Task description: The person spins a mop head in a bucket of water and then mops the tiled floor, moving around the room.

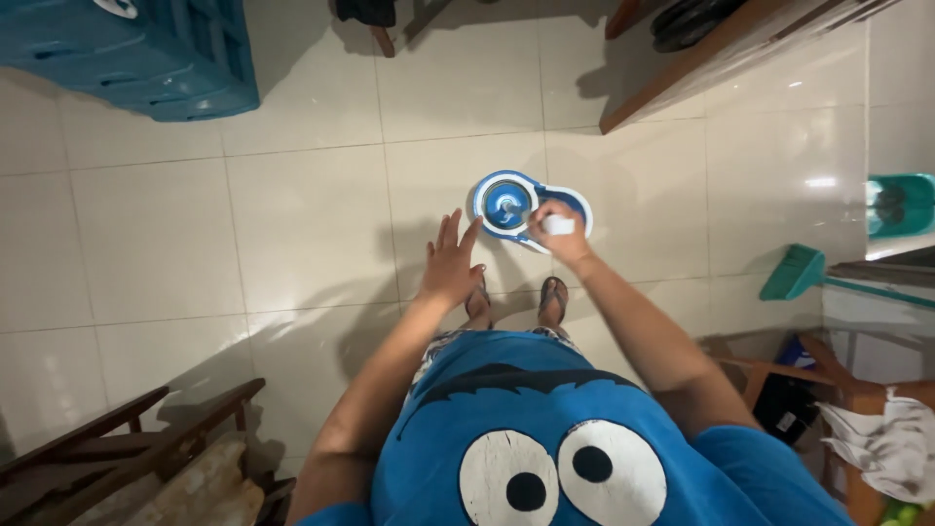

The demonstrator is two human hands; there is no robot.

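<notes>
Fingers point(458, 232) of the left hand point(450, 265) were spread wide and straight, palm down, holding nothing; the hand hovered just beside the blue-and-white plastic spin mop bucket point(526, 207), on its near left side. The right hand point(557, 234) was curled shut around a small white object point(558, 225), possibly a mop handle seen end-on, though the view from above was too steep to be sure. That hand sat over the bucket's near right edge.

The bucket stood on the pale glossy tiled floor point(292, 234), directly ahead of the person's sandalled feet point(516, 300). Its round basin point(506, 204) showed a blue spinner ring with a lighter centre; whether water was in it could not be told. The narrower end of the bucket was mostly hidden under the right hand.

Far to the left of the bucket and beyond it stood a large blue plastic crate point(146, 58). To the right of the bucket, well apart, a teal plastic dustpan point(794, 273) lay on the floor, and farther right a teal tub point(901, 205) sat at the frame's edge, its contents unclear. Beyond the bucket to the right ran a brown wooden shelf edge point(701, 63). Nearer than the bucket, at the left, was a dark wooden chair frame point(127, 438); at the right, a white crumpled cloth point(891, 438) lay over wooden furniture.
</notes>
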